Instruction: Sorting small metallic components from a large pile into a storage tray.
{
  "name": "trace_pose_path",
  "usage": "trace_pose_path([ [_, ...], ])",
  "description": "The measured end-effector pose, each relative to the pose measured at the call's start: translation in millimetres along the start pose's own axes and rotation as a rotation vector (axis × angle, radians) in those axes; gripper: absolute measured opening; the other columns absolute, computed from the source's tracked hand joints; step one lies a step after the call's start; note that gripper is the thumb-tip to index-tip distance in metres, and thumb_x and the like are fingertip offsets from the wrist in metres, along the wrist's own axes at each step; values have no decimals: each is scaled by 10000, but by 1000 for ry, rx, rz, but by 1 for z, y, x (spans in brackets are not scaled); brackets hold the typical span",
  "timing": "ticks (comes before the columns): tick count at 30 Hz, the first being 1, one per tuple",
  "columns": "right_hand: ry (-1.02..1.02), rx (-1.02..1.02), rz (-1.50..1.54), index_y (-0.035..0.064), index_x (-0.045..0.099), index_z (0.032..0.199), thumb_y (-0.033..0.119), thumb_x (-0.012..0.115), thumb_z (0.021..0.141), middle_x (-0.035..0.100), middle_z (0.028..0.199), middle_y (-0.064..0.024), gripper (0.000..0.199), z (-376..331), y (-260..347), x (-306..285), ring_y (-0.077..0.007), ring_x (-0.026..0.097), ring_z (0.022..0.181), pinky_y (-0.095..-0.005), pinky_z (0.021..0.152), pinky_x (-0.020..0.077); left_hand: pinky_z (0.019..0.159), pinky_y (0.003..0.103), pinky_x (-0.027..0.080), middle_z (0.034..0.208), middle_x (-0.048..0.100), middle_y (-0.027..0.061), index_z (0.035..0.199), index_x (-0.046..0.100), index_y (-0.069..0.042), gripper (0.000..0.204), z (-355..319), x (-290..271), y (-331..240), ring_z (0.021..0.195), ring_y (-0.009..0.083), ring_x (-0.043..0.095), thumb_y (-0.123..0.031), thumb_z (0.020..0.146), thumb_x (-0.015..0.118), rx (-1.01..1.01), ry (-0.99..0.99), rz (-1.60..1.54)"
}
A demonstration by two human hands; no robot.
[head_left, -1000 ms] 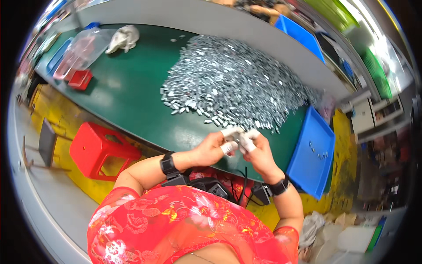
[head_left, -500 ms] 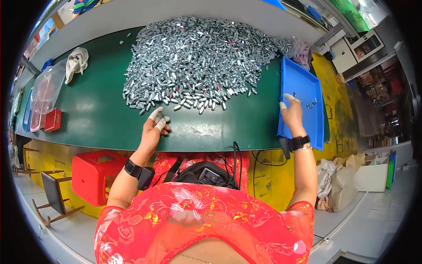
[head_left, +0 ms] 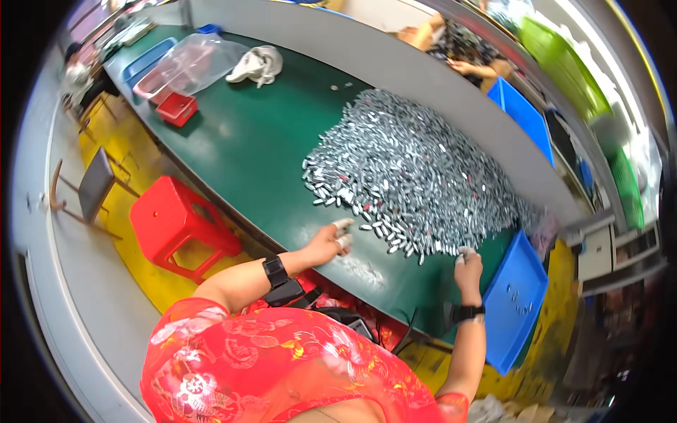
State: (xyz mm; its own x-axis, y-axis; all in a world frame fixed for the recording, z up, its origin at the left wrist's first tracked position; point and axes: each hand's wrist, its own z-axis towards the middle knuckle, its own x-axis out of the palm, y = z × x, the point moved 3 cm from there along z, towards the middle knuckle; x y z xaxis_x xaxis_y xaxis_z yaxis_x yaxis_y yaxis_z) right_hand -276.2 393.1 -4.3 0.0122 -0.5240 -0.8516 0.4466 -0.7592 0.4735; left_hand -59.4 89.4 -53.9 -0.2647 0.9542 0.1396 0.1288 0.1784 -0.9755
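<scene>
metal parts pile (head_left: 416, 183) edge: left hand (head_left: 330, 243) curled, right hand (head_left: 467, 266) fingering parts, grip unclear; green table (head_left: 261, 148) open left.

The right hand (head_left: 468, 269) has left the blue tray (head_left: 518, 299), its fingertips now touching the near edge of the metal-piece heap (head_left: 416, 180), beside the left hand (head_left: 330, 242).

**Camera Placement: Single Head-Worn Fisheye**

One view only, worn on the person's head, facing steeply down and forward. The green table (head_left: 240, 141) runs diagonally from upper left to lower right. The person's red patterned top (head_left: 282, 366) fills the lower centre, very near. Frame edges curve strongly; distant workstations occupy the upper right.
</scene>
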Motion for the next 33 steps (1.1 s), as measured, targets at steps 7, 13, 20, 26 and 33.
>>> trace_pose_path([
  [7, 279, -22, 877, -9, 599, 942, 13, 568, 830, 616, 807, -26, 118, -50, 186, -26, -96, 584, 699, -233, 661, 473, 643, 270, 493, 876, 579, 84, 1228, 428, -42, 374, -8, 77, -62, 739, 147, 597, -295, 954, 403, -72, 390, -462],
  [13, 277, -353, 447, -11, 605, 923, -2, 572, 826, 625, 814, -32, 103, -48, 205, -43, -73, 579, 712, -208, 621, 458, 704, 278, 487, 925, 572, 61, 1227, 441, -45, 347, -10, 76, -85, 780, 140, 587, -245, 944, 445, -39, 534, -378],
  [20, 398, -210, 533, -10, 599, 912, 17, 586, 825, 622, 781, -25, 92, -50, 215, -35, -66, 556, 637, -205, 571, 447, 788, 272, 462, 1037, 562, 33, 1326, 362, -55, 476, -24, 68, -87, 924, 129, 547, -102, 885, 534, 275, 353, -347],
  [26, 395, -10, 711, -12, 587, 878, 97, 589, 843, 615, 713, -36, 114, -61, 209, -36, -84, 551, 584, -224, 544, 457, 844, 273, 432, 1081, 539, 32, 1342, 354, -69, 500, -31, 71, -90, 974, 114, 508, -50, 875, 530, 461, 295, -154],
  [33, 572, 122, 876, 21, 550, 870, 175, 546, 886, 548, 701, -23, 155, -65, 193, -32, -80, 513, 575, -212, 523, 428, 785, 274, 454, 1059, 548, 31, 1322, 378, -52, 454, -27, 81, -94, 923, 123, 538, -88, 891, 517, 416, 460, -234],
])
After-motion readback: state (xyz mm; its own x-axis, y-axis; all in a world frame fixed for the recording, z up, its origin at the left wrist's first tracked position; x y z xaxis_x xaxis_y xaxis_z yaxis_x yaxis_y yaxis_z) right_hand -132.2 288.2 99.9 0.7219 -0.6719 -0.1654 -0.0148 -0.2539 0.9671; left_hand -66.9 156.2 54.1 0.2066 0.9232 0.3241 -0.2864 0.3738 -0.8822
